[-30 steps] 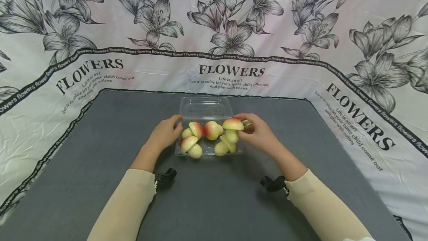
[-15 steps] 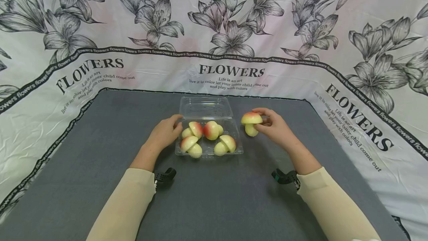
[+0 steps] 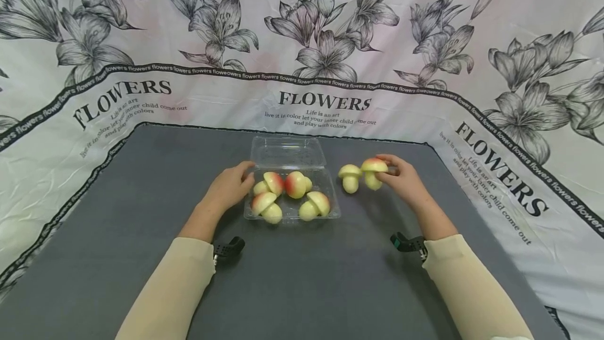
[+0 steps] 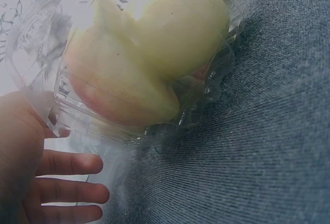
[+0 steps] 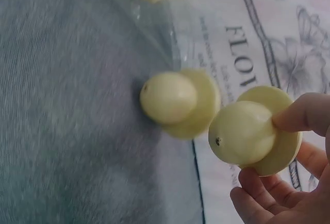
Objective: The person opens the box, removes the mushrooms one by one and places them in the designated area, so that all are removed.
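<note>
- A dark grey felt-like cloth is covering the table, its weave showing plainly in the wrist views.
- A white backdrop sheet is wrapping around three sides — printed with grey lilies and the word "FLOWERS".
- Soft, even light is falling across everything.

In my right hand I pinch a toy mushroom by its stem, pale yellow with a red-blushed cap, upright. Just to the left of my fingers stands a second mushroom, all pale yellow, upright on the grey mat. My left hand rests against the left wall of a clear plastic clamshell box, lid open, with more blushed mushrooms lying inside it.
</note>
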`<state>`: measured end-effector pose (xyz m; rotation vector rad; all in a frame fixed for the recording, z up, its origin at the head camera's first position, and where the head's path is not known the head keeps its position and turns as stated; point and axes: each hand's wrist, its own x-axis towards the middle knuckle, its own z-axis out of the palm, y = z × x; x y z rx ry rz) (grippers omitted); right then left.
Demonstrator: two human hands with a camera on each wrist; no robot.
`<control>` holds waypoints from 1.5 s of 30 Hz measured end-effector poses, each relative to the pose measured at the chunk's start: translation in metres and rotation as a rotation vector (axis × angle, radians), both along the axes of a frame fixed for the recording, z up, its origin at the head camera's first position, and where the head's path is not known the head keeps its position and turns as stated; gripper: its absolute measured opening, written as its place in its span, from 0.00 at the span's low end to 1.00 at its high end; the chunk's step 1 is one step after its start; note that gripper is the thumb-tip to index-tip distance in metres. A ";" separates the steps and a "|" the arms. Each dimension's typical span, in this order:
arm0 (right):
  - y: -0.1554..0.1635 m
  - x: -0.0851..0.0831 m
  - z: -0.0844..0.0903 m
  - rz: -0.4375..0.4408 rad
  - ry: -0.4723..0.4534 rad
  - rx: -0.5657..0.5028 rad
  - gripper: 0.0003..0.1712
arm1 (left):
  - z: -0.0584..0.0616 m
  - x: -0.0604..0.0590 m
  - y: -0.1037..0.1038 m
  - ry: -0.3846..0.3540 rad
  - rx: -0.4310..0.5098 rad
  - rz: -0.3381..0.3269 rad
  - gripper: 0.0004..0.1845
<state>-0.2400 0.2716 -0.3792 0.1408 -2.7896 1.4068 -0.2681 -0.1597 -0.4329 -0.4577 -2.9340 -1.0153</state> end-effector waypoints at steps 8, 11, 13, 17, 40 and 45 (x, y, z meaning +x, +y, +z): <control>0.013 -0.012 -0.019 -0.080 -0.078 0.057 0.34 | 0.000 0.001 -0.003 -0.002 -0.007 -0.003 0.27; 0.016 -0.016 -0.023 -0.092 -0.106 0.069 0.34 | 0.000 0.001 -0.002 -0.001 0.001 -0.009 0.27; 0.019 -0.017 -0.024 -0.091 -0.126 0.075 0.34 | 0.000 0.001 0.000 -0.003 0.008 -0.008 0.26; 0.023 -0.019 -0.026 -0.079 -0.168 0.091 0.34 | -0.003 0.001 0.002 -0.008 0.018 -0.011 0.26; 0.014 -0.022 -0.026 -0.011 -0.172 0.108 0.41 | -0.002 -0.001 0.000 -0.003 0.005 0.004 0.26; 0.006 -0.022 -0.020 0.012 -0.074 0.186 0.41 | -0.002 -0.001 -0.001 0.007 -0.001 0.004 0.26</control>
